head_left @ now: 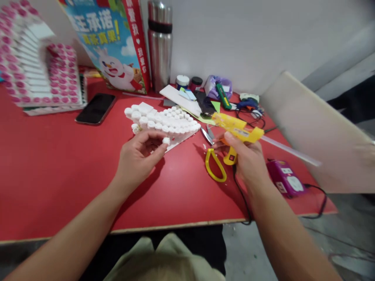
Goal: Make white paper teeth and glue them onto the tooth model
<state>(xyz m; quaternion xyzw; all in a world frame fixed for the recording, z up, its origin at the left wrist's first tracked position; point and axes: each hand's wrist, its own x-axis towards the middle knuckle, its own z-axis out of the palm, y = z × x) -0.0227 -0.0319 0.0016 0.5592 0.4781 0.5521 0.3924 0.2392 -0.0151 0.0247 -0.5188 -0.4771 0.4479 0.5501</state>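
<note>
Between thumb and fingertips, my left hand [140, 154] pinches a small white roll [166, 141]. Just behind it lies a white craft piece [164, 119], its surface covered with rows of similar small white rolls. My right hand [246, 154] is wrapped round the handle of a yellow hot glue gun [234, 127], whose nozzle points left toward the craft piece. A clear glue stick [291, 150] sticks out of the gun's back. Below the gun are scissors [216, 166] with yellow handles, lying on the red table [181, 187].
A purple power socket block [285, 177] and a leaning pale board [319, 136] are at the right. Behind stand a steel flask [160, 47], small jars [182, 82] and a green cutter [223, 95]. A phone [96, 108] and a pink-and-white craft piece [38, 70] are at the left.
</note>
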